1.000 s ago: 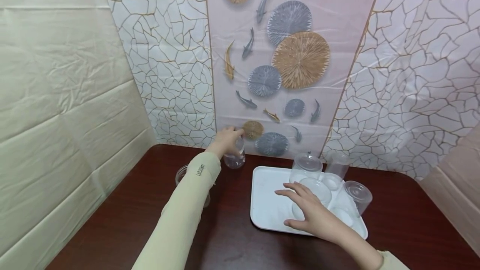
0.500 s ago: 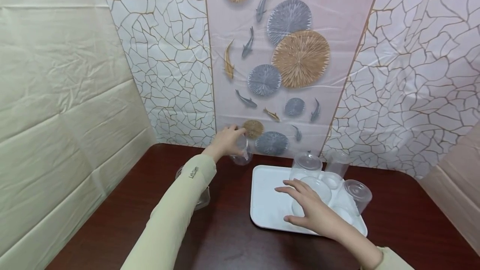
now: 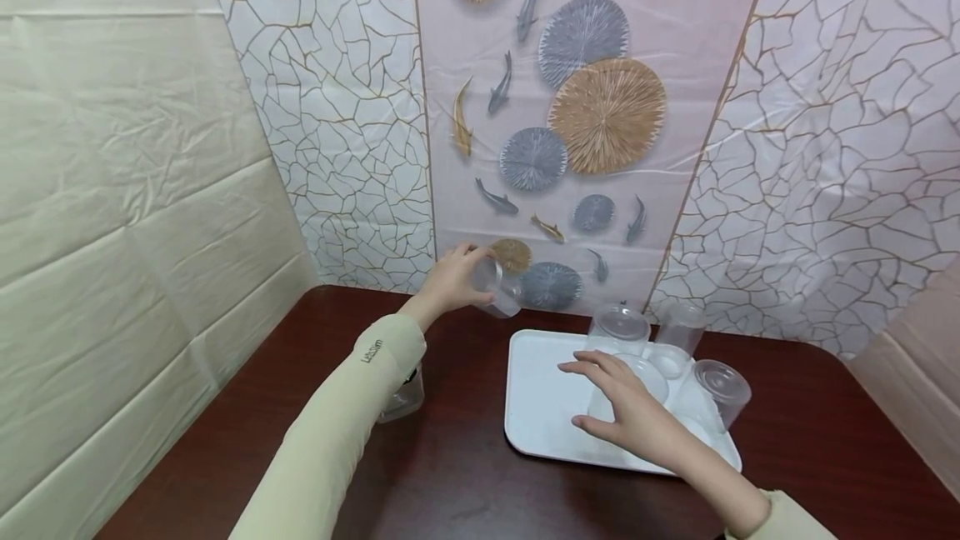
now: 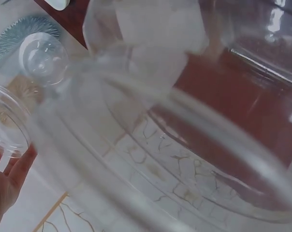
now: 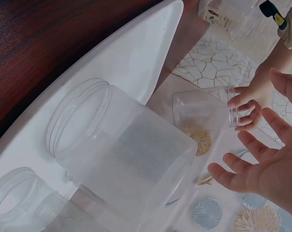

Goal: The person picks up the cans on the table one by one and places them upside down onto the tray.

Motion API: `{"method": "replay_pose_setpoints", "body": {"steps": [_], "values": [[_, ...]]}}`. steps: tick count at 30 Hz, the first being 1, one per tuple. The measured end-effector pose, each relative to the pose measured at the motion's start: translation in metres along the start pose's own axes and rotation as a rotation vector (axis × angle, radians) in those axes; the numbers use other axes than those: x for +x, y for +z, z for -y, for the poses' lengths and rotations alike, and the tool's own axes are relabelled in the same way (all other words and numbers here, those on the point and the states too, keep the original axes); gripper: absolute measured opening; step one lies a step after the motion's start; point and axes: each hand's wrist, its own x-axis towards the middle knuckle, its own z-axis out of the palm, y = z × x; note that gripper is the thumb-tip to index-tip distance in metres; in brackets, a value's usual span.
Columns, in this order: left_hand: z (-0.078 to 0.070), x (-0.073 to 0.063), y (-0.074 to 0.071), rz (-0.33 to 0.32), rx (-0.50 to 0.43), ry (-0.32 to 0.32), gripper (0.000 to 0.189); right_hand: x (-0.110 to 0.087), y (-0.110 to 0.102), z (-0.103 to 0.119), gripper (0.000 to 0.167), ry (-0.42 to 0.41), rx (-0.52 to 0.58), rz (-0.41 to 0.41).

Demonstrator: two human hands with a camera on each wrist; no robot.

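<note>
Your left hand [image 3: 450, 280] grips the clear jar [image 5: 199, 107] by its rim, tilted near the white tray [image 3: 543, 398]; your right hand [image 3: 632, 415] spreads, holding nothing. The jar seems light, stiff and slippery: favour that rim

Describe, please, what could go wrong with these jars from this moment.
The left hand holds a clear screw-neck jar tilted in the air by its mouth end, so it might slip. The left sleeve passes close to another clear jar on the table; lowering that arm could knock it. The right hand hovers over the white tray, where a careless move might tip the upside-down jars.
</note>
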Motion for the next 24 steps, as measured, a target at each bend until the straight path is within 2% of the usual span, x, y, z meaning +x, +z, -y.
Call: {"method": "replay_pose_setpoints", "body": {"steps": [6, 16, 24], "values": [[-0.003, -0.003, 0.0, -0.03, -0.053, -0.003, 0.066, 0.001, -0.001, 0.0, 0.056, 0.009, 0.009, -0.002], [-0.003, -0.01, -0.002, -0.092, -0.251, -0.014, 0.066, 0.003, 0.0, -0.001, 0.053, 0.027, 0.038, -0.046], [-0.006, -0.018, -0.003, -0.175, -0.441, -0.041, 0.066, 0.004, -0.002, -0.001, 0.057, 0.131, 0.086, -0.085]]}}
